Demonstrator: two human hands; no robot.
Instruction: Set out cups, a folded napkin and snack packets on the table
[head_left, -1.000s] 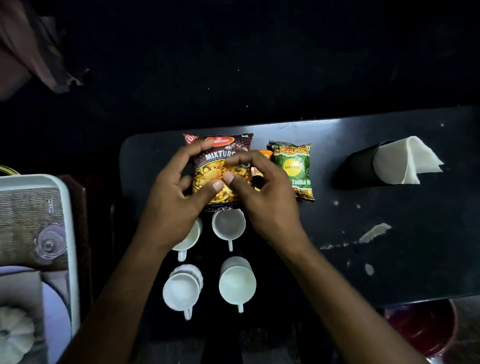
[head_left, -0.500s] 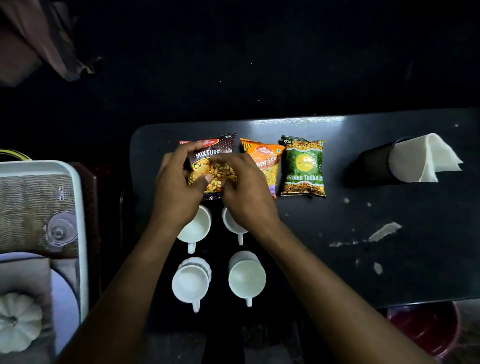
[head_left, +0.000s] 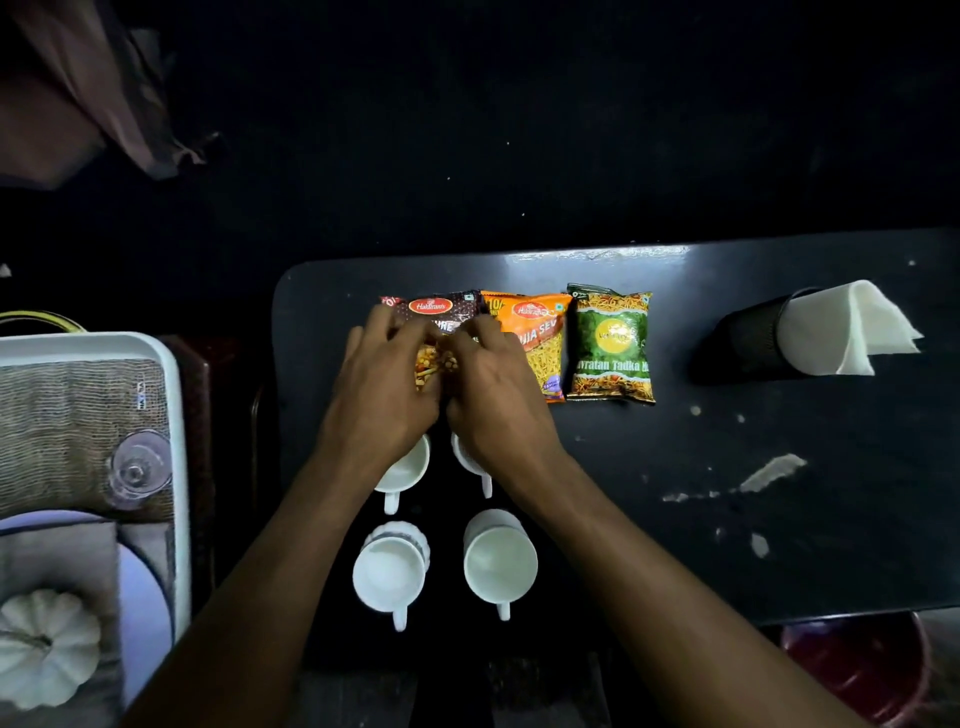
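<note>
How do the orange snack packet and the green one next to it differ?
The orange packet is partly covered by the right hand; the green packet lies fully in view, untouched. The orange packet touches the dark packet; the green one ends the row. Both lie flat, tops away.

A white tray (head_left: 179, 395) stands left of the bench, holding a woven mat (head_left: 67, 431), an upturned glass (head_left: 137, 467) and a white pumpkin (head_left: 44, 647).
</note>
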